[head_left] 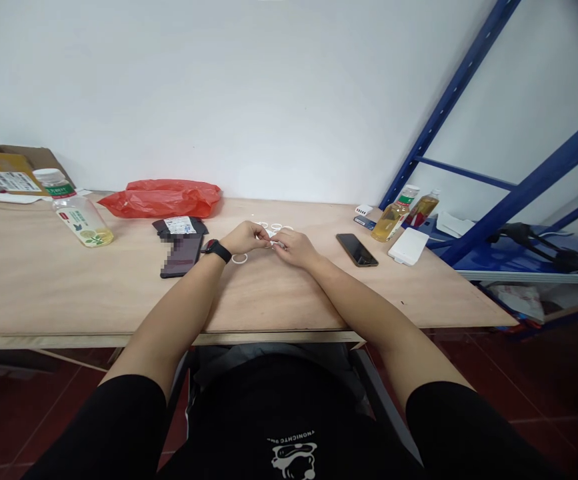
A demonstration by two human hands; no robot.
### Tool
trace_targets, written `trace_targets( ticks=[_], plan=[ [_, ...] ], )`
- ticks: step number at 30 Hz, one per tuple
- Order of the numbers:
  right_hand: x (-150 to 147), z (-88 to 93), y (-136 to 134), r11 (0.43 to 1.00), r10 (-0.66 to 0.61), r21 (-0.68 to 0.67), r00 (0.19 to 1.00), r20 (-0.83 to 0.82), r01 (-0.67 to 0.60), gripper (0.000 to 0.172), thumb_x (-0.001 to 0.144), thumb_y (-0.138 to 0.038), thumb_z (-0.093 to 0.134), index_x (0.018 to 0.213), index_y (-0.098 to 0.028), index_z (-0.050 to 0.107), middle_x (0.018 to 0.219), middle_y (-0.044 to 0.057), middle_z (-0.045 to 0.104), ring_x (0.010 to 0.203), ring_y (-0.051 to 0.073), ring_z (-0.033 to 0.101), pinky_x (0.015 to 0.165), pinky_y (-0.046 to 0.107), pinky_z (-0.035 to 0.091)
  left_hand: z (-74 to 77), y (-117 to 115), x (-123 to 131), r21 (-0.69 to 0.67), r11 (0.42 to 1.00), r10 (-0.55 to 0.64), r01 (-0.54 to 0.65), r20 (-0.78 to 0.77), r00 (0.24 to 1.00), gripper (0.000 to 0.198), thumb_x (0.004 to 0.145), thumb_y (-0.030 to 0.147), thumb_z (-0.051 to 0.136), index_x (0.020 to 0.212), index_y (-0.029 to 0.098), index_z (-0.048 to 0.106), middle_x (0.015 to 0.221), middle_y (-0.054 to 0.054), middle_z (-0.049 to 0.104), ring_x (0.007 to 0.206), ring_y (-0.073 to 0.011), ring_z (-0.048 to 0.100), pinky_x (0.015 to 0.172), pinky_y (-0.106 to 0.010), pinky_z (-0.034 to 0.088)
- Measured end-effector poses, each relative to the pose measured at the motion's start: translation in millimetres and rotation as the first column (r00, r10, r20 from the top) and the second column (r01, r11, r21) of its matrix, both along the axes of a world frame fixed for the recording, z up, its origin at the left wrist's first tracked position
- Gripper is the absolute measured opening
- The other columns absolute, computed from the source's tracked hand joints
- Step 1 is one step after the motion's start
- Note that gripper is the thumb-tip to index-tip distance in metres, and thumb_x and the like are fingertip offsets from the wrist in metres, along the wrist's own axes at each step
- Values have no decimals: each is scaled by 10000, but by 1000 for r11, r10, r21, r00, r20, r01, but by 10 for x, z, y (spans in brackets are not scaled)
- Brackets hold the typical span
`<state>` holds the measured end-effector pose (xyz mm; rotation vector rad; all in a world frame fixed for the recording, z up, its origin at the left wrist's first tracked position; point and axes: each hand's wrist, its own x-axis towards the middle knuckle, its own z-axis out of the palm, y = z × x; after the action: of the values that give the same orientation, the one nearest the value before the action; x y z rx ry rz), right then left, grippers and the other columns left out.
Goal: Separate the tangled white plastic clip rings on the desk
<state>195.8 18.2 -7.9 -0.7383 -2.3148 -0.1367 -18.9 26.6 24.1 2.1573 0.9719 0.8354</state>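
Observation:
My left hand (246, 237) and my right hand (295, 249) meet above the middle of the wooden table. Their fingertips are pinched together on a small white piece (271, 234), mostly covered by the fingers, so its kind is unclear. Several thin white rings lie close around the hands. One white ring (239, 263) rests flat below my left hand, near the watch (217, 249) on that wrist. Another white ring (276, 227) shows just behind the fingertips.
Left of my hands lie a dark packet (186, 250), a red plastic bag (163, 200), a drink bottle (81, 217) and an open carton (23, 163). To the right are a phone (357, 250), a white box (409, 247) and another bottle (393, 217), beside a blue metal shelf (531, 180).

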Motion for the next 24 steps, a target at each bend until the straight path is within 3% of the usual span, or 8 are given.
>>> trace_targets(
  ticks=[10,15,24],
  plan=[
    [-26,32,-64,1000,4,-26,1000,-16,-4,150,903,-244,523,921,-200,664,824,48,674,760,166,565,700,276,396,-86,65,-7,-100,990,-87,100,121,989,258,695,367,739,774,126,693,704,-16,665,656,-119,573,652,-252,446],
    [-27,61,-87,991,-63,-116,997,51,69,182,905,-262,500,944,-206,669,839,52,674,787,174,572,741,278,399,-85,56,1,-104,988,-103,114,114,988,269,716,381,726,798,127,689,728,-18,667,682,-123,579,679,-262,460],
    [-56,59,-90,981,-121,-148,992,42,126,126,803,-218,519,814,-196,642,794,48,643,757,181,550,713,280,387,-34,-22,67,-122,986,-108,116,67,992,270,671,351,762,789,119,689,695,-5,655,636,-109,556,627,-245,441]
  ],
)
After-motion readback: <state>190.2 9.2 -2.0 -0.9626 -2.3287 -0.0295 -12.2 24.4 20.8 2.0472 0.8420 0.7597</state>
